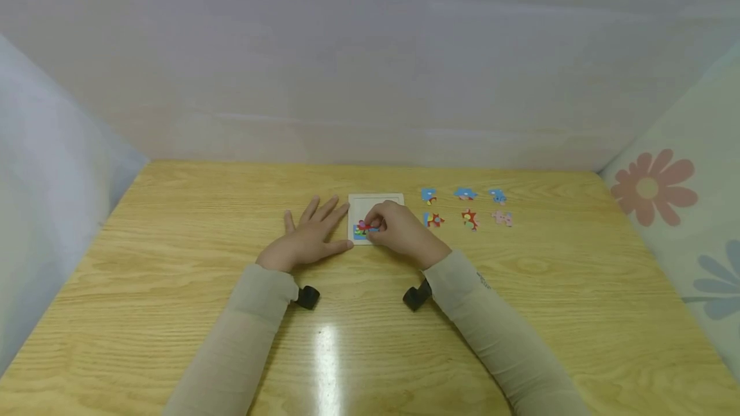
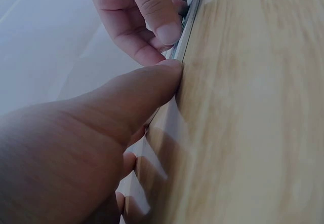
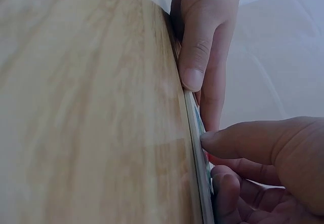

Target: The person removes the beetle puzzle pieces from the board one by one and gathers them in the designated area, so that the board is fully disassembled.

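Observation:
A small pale puzzle tray point(image 1: 376, 197) lies on the table. In its lower left corner is a puzzle piece point(image 1: 359, 232) in blue, green and red. My left hand point(image 1: 309, 236) lies with fingers spread at the tray's left side, its thumb tip on the near left corner. Over the tray's lower part is my right hand point(image 1: 401, 230), fingers curled, pinching a colourful puzzle piece, mostly hidden, beside the corner piece. In the right wrist view, the right thumb point(image 3: 243, 142) is close over the near rim of the tray point(image 3: 195, 148).
To the right of the tray, several loose puzzle pieces lie in two rows, among them a blue piece point(image 1: 465, 193), a red piece point(image 1: 470, 219) and a pink piece point(image 1: 503, 218). The wooden table point(image 1: 231, 198) ends at a pale cloth wall point(image 1: 370, 82) behind.

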{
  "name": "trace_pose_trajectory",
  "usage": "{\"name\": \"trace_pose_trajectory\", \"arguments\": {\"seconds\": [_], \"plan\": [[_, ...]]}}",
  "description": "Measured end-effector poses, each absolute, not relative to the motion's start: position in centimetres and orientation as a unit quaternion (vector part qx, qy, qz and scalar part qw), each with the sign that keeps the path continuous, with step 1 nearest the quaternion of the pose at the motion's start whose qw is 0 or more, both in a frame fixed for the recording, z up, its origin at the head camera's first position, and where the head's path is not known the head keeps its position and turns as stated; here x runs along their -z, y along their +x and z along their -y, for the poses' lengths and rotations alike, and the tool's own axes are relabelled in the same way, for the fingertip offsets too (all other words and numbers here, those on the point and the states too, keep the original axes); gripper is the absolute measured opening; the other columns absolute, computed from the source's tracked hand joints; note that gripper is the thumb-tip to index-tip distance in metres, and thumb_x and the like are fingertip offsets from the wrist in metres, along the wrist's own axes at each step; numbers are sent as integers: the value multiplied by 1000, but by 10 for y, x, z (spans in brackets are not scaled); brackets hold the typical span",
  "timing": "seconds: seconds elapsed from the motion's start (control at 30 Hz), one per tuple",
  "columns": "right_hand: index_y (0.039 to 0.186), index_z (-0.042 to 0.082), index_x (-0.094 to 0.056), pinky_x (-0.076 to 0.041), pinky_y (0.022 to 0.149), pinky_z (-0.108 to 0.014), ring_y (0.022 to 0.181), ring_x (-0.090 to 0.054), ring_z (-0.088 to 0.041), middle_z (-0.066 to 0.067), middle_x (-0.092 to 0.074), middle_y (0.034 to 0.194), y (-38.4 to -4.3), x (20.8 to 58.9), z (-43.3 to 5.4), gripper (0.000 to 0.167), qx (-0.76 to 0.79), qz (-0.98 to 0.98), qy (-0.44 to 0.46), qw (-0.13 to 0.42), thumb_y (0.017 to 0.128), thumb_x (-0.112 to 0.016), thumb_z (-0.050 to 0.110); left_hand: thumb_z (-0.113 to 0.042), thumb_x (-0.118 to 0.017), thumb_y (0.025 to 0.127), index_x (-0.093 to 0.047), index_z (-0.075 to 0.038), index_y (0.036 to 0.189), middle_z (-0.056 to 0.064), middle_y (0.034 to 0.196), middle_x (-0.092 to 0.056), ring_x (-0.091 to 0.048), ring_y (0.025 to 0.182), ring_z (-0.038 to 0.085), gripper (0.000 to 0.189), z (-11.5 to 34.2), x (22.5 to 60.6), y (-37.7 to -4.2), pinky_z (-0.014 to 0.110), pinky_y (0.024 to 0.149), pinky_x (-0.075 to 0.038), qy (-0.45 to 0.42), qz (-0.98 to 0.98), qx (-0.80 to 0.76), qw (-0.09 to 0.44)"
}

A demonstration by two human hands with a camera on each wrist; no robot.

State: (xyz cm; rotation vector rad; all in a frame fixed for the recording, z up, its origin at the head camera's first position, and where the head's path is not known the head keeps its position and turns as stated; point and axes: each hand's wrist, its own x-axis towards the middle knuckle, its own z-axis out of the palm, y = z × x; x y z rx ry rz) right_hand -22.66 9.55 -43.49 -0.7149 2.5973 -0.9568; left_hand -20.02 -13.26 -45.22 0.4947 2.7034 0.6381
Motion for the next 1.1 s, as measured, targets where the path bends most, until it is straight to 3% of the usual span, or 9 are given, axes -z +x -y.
{"name": "trace_pose_trajectory", "arguments": {"seconds": [1.1], "plan": [[113, 3, -65, -49, 83, -31, 92, -55, -18, -6, -59, 102, -225, 435, -93, 19, 335, -900, -233, 153, 95, -68, 6, -61, -54, 99, -12, -26, 165, 3, 171, 2, 16, 154, 35, 86, 133, 451, -200, 78, 106, 16, 169, -946, -222, 166]]}}
